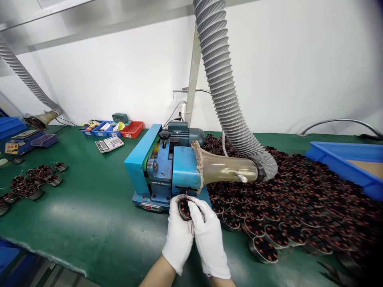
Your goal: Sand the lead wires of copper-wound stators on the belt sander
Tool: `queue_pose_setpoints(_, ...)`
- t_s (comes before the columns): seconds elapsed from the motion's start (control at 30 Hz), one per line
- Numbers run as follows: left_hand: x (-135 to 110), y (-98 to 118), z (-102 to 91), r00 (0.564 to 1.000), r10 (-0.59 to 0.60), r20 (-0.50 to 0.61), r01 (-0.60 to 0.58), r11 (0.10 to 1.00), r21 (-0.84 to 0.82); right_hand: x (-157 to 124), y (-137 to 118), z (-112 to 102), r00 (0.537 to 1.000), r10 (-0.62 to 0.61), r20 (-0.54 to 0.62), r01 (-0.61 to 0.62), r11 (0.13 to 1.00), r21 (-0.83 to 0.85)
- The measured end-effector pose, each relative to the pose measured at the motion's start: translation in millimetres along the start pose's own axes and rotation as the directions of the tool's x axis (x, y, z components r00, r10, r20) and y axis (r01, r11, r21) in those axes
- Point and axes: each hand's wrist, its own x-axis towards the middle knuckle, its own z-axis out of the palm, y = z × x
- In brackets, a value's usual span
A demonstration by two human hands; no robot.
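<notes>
Gloved hands (178, 235) (208, 231), metal-rimmed part (184, 208) between them, red bin (134, 128), label (128, 136) (unreadable)

Hands (208, 225) in matt cloth — tabletop (98, 211) glossy

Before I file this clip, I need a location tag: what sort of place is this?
Likely a factory or workshop: a blue machine with a motor, a grey ribbed hose, and many near-identical round metal parts massed on the green bench.
</notes>
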Motion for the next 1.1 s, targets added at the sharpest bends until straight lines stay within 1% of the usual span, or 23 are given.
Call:
queue_pose_setpoints(0.13,8.8,2.4,-0.4,0.999,0.042,0.014,-0.042,0.999,0.011,7.9,-1.8,4.9,1.000,0.007,-0.010,-0.007,1.000,0.008)
queue_pose_setpoints(0.3,15.2,1.0,3.7,0.997,0.068,0.031,-0.069,0.997,0.038,14.6,-0.9,5.1,0.999,0.017,-0.027,-0.018,1.000,-0.011)
queue_pose_setpoints(0.4,10.5,0.4,3.8,0.997,0.065,0.052,-0.067,0.997,0.048,11.2,-2.2,3.4,0.999,0.023,-0.046,-0.023,1.000,-0.004)
queue_pose_setpoints(0.47,1.4,-1.0,-1.8,0.997,0.049,0.062,-0.053,0.996,0.066,2.3,-3.7,-0.3,0.999,0.026,-0.042,-0.026,1.000,0.008)
queue_pose_setpoints(0.5,-4.6,-2.0,-6.7,0.996,0.040,0.080,-0.047,0.995,0.083,-4.2,-4.5,-3.1,0.999,0.024,-0.035,-0.023,0.999,0.027)
queue_pose_setpoints(0.57,-17.0,-3.0,-19.9,0.987,0.033,0.157,-0.054,0.990,0.132,-19.1,-5.7,-9.8,1.000,0.017,-0.010,-0.016,0.995,0.103)
queue_pose_setpoints(0.67,-28.7,3.7,-40.0,0.956,0.052,0.289,-0.116,0.970,0.212,-36.6,-6.1,-20.4,0.998,0.024,0.056,-0.038,0.962,0.270)
queue_pose_setpoints(0.73,-29.5,14.5,-47.5,0.926,0.048,0.373,-0.162,0.946,0.281,-40.4,-5.2,-27.3,0.994,0.081,0.074,-0.103,0.924,0.369)
queue_pose_setpoints(0.8,-26.9,26.0,-49.0,0.903,0.001,0.429,-0.177,0.912,0.369,-38.9,-3.7,-35.0,0.985,0.165,0.040,-0.166,0.882,0.441)
queue_pose_setpoints(0.83,-25.5,30.5,-48.4,0.908,-0.032,0.417,-0.154,0.902,0.404,-37.1,-3.3,-39.4,0.980,0.197,0.035,-0.191,0.865,0.464)
queue_pose_setpoints(0.87,-24.4,33.8,-47.5,0.922,-0.069,0.382,-0.103,0.906,0.411,-35.2,-3.5,-44.1,0.976,0.210,0.063,-0.214,0.855,0.473)
queue_pose_setpoints(0.9,-24.0,36.0,-46.8,0.934,-0.109,0.340,-0.032,0.922,0.386,-33.4,-4.5,-49.0,0.973,0.198,0.122,-0.232,0.856,0.461)
queue_pose_setpoints(0.93,-24.2,37.3,-46.6,0.937,-0.159,0.312,0.051,0.943,0.329,-32.0,-6.4,-53.7,0.966,0.156,0.207,-0.233,0.873,0.428)
queue_pose_setpoints(0.97,-25.0,38.1,-47.1,0.925,-0.217,0.313,0.140,0.958,0.251,-30.9,-9.1,-57.9,0.949,0.097,0.301,-0.212,0.901,0.378)
queue_pose_setpoints(1.0,-26.4,38.9,-48.1,0.900,-0.271,0.342,0.224,0.959,0.171,-30.1,-12.4,-61.3,0.925,0.027,0.380,-0.162,0.930,0.329)
queue_pose_setpoints(1.03,-27.9,39.7,-49.4,0.866,-0.316,0.389,0.298,0.949,0.106,-29.6,-16.0,-63.7,0.903,-0.045,0.427,-0.091,0.952,0.292)
queue_pose_setpoints(1.07,-29.7,40.5,-50.6,0.831,-0.350,0.432,0.359,0.931,0.064,-29.2,-19.3,-64.7,0.889,-0.115,0.444,-0.012,0.962,0.273)
queue_pose_setpoints(1.1,-31.4,41.1,-51.0,0.807,-0.372,0.459,0.398,0.916,0.044,-28.8,-22.2,-64.4,0.882,-0.175,0.437,0.057,0.961,0.270)
